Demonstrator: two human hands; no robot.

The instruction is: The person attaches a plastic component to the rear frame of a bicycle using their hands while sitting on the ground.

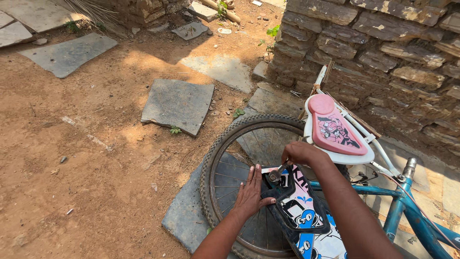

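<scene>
**At the lower middle of the frame: spanner on the rear axle nut**

In the lower middle, the right hand (301,153) grasps a spanner (281,171) set on the axle nut (274,176) of the rear wheel (225,158). The left hand (250,191) lies flat and released on the printed chain guard (297,211). The nut seems seated; the wheel remains mounted. The stone wall (383,43) and pink seat (333,130) crowd the right; bare dirt (86,158) lies open to the left.

The bicycle seat (333,130) is pink on a white base, with a black cartoon print. The bicycle frame (402,204) is blue. The chain guard (302,211) is white — black lettering, pink patches, blue cartoon figures. The tyre (225,139) is black; the paving slabs (178,104) grey on reddish-brown soil (96,168).
</scene>
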